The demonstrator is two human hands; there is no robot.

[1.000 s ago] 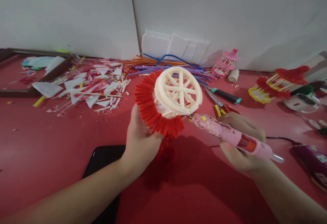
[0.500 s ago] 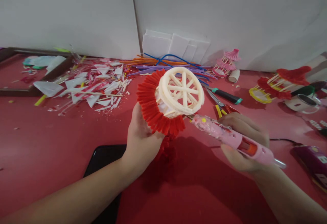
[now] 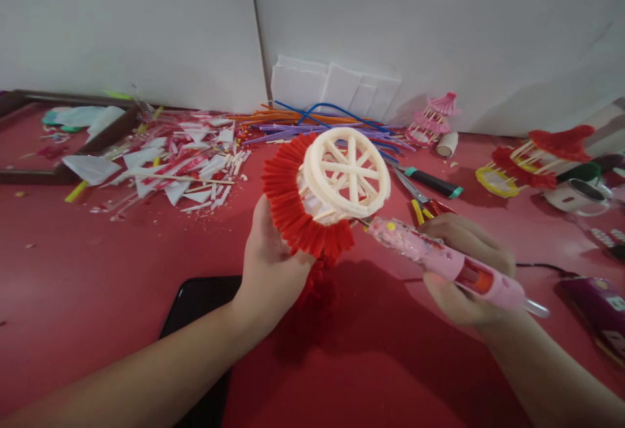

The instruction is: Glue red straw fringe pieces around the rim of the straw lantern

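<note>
Left hand (image 3: 273, 271) clasps the frilled model (image 3: 325, 195), likely light, fragile, best held underneath; right hand (image 3: 471, 311) grips a pink tool (image 3: 444, 260).

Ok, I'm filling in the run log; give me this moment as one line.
left hand: holds red-fringed model | right hand: holds pink pen-shaped tool, tip near cream wheel | nearby: scissors

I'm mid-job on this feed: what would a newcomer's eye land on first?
First, the cream wheel and red frill at the centre, held from below by the left hand. Next, the pink tool in the right hand, its tip at or near the wheel's lower edge. Then the messy scraps at the back left.
</note>
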